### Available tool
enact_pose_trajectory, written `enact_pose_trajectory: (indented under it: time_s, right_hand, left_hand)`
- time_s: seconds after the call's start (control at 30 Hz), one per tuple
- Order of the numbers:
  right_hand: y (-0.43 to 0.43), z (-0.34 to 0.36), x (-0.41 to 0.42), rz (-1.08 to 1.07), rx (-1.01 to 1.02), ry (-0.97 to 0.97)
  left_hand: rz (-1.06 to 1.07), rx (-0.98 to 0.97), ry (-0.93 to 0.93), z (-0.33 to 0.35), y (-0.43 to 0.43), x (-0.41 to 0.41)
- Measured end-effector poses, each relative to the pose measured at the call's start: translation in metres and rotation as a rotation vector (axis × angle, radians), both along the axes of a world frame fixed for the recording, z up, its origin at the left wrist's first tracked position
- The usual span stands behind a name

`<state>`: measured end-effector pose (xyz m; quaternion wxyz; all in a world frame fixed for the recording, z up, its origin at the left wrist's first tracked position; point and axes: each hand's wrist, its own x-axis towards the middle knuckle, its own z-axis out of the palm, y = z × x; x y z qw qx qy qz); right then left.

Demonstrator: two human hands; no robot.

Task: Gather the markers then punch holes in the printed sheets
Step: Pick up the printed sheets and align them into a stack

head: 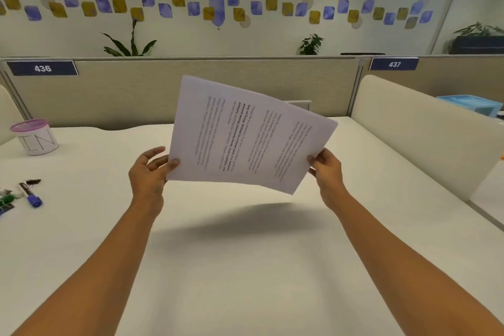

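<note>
Printed sheets (251, 136) aloft over white cubicle desk (245, 267)

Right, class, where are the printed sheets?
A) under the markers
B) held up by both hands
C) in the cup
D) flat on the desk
B: the left hand and right hand each grip an edge of the printed sheets, lifted clear above the desk.

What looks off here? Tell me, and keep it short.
The markers lie loose at the left edge of the desk, not gathered. The printed sheets, pinched by the left hand and right hand, hang above it, turned sideways and tilted. No hole punch shows.
</note>
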<state>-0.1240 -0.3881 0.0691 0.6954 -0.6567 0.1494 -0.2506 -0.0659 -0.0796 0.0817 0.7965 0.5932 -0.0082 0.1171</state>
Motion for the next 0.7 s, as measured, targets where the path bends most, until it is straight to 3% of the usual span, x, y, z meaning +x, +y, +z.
enact_pose_trajectory:
  time_s: [0.33,0.53,0.7]
  right_hand:
    - [0.001,0.0,-0.002,0.017,-0.106,0.032]
    - [0.007,-0.017,-0.004,0.086,-0.123,0.146]
    - [0.008,-0.01,0.002,0.061,-0.127,0.131]
  left_hand:
    - [-0.014,0.203,0.043,-0.016,-0.004,-0.004]
    - [-0.099,0.21,0.086,-0.025,-0.009,-0.01]
    - [-0.087,0.194,0.041,-0.017,-0.012,-0.006]
